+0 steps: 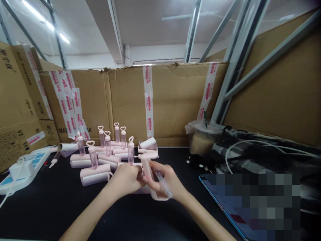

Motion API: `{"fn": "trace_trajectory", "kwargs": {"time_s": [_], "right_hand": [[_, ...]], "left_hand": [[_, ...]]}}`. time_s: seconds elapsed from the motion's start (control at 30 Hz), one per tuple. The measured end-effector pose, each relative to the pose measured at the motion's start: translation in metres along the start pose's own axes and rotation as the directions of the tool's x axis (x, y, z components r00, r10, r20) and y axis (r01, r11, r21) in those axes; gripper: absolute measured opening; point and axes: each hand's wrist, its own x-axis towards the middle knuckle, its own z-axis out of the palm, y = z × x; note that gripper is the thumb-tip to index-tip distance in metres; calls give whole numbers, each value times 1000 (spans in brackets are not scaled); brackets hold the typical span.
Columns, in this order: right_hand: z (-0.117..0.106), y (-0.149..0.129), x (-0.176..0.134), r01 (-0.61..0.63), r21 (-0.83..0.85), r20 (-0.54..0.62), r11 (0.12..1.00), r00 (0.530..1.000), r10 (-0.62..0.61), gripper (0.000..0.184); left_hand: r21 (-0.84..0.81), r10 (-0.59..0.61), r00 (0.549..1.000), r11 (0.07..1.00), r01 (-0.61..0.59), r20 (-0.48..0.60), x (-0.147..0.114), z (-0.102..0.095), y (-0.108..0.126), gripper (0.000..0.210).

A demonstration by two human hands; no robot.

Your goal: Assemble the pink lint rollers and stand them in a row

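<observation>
Forearms [89,212], fingers [153,184] around smooth plastic [147,169]

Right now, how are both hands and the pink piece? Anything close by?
Right hand holding pink piece, clear plastic piece in same hand. Left hand beside it, grip unclear. Heart-topped pink units clustered near left hand.
</observation>
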Motion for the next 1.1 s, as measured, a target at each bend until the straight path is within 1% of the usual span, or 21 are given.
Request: {"fn": "trace_trajectory", "kwargs": {"time_s": [0.07,0.1,0.17,0.23,0.3,0.4,0.47,0.5,0.57,0.63,0.67,0.7,0.77,0.83,0.9,0.93,0.97,1.0,1.03,1.07,1.1], "right_hand": [[-3,-4,1,44,-37,59,998,997,-42,25],[-3,-5,1,60,-58,86,996,995,-55,26],[-1,-8,2,65,-115,95,991,994,-54,25],[5,-10,1,34,-175,29,984,999,-30,23],[12,-11,0,-17,-204,-74,979,997,2,23],[19,-13,-2,-79,-170,-193,982,980,45,21],[17,-16,-1,-85,-133,-204,987,977,57,19],[14,-16,0,-61,-125,-175,990,984,38,17],[7,-18,3,53,-135,-63,989,996,-62,14],[1,-17,5,210,-156,51,965,978,-204,13],[0,-16,5,278,-167,78,946,960,-268,14],[-1,-16,4,334,-178,86,926,942,-323,13],[2,-14,3,413,-199,62,889,910,-409,12],[6,-15,1,438,-212,-4,874,894,-449,12],[10,-19,0,369,-194,-95,909,915,-392,11],[11,-21,-1,314,-170,-142,934,930,-338,11],[11,-24,-1,257,-137,-172,957,945,-278,11],[11,-26,-2,211,-107,-196,972,954,-228,12],[10,-28,-2,194,-93,-208,977,955,-210,12],[8,-30,-1,214,-98,-207,972,951,-230,13],[6,-30,-1,266,-120,-192,957,939,-285,15]], "left_hand": [[-105,70,997,992,-65,40,-1,-4,-1,8],[-113,90,995,990,-85,41,-2,-4,-1,6],[-40,92,996,995,-92,4,-4,0,-1,6],[71,84,995,994,-80,-54,-5,9,-3,7],[142,97,986,987,-78,-133,-5,19,-6,12],[190,163,955,975,-117,-250,-1,28,-10,17],[183,178,943,975,-129,-282,2,27,-10,17],[171,174,943,977,-128,-285,3,25,-10,16],[150,169,954,980,-134,-249,4,19,-8,10],[148,196,970,973,-175,-145,2,11,-7,6],[153,220,972,967,-206,-84,0,7,-7,5],[161,245,969,958,-238,-23,-2,3,-6,5],[174,296,953,937,-304,73,-5,-3,-7,5],[180,340,935,918,-353,98,-5,-6,-8,6],[194,369,929,909,-369,38,-2,-7,-9,6],[211,385,923,904,-371,-26,1,-6,-9,6],[234,411,906,895,-379,-104,3,-5,-9,6],[261,450,875,879,-399,-178,6,-4,-9,6],[292,496,834,857,-425,-240,8,-3,-9,7],[323,539,791,833,-450,-289,10,-2,-9,10],[346,571,757,813,-468,-317,10,-2,-10,12]]}}
